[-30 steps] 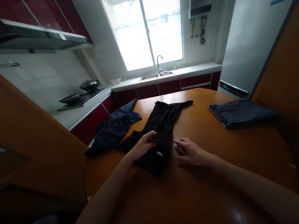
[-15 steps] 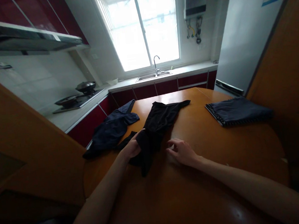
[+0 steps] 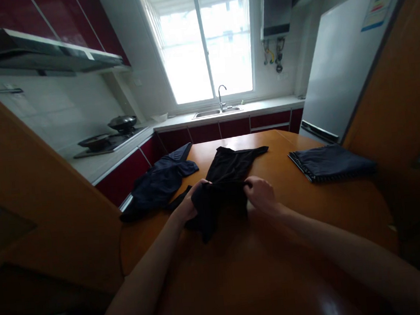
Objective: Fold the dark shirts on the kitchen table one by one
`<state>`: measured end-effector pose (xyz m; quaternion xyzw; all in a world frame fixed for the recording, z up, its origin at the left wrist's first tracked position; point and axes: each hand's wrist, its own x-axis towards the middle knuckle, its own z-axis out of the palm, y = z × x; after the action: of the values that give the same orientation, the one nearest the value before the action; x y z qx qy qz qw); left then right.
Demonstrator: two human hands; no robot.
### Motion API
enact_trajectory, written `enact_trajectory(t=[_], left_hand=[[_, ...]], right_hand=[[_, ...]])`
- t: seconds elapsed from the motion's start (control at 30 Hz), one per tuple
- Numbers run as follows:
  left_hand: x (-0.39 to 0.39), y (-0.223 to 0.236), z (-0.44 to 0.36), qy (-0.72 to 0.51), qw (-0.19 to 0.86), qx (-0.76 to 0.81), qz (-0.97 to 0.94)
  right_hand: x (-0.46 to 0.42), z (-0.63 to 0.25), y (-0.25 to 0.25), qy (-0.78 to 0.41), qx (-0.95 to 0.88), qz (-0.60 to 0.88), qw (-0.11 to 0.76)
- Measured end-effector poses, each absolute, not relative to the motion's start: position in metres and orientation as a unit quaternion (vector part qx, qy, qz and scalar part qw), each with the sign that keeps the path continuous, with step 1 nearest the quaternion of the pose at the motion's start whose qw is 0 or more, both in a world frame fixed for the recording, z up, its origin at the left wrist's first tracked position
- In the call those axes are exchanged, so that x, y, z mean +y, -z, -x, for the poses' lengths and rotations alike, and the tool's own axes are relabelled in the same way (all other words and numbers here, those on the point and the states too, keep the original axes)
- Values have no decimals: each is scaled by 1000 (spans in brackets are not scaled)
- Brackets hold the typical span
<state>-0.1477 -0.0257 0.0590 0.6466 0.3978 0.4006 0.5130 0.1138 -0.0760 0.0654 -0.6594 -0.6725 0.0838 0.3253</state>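
A black garment (image 3: 231,165) lies across the middle of the wooden table, its near edge lifted between my two hands. My left hand (image 3: 190,203) is closed on the left part of that edge, and a flap of dark cloth hangs down beside the fingers. On the right part of the edge, my right hand (image 3: 261,193) pinches the fabric. The cloth is stretched between both hands. Its exact kind is hard to tell from its crumpled shape.
A crumpled navy garment (image 3: 160,182) lies at the table's left edge. On the right side rests a folded dark blue garment (image 3: 331,161). Beyond the wooden table (image 3: 279,255) are a sink (image 3: 209,113), a stove with pans (image 3: 99,143) and a fridge (image 3: 338,61).
My right hand has moved up and taken hold of the black garment's near edge, which is now pulled out between both hands. My left hand keeps its grip.
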Motion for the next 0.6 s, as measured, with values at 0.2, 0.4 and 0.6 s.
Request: enact_trajectory(t=[0.2,0.4,0.6], left_hand=[[-47,-75,127,-335,515,283,-736],[-70,-100,118,-117,503,183,-836],[-29,-95,159,-253,438,380,-774]], right_hand=[[-79,-195,-107,54,-686,545,478],[-134,-260,-85,69,-810,522,259],[-178,-301,-43,-164,-841,489,163]])
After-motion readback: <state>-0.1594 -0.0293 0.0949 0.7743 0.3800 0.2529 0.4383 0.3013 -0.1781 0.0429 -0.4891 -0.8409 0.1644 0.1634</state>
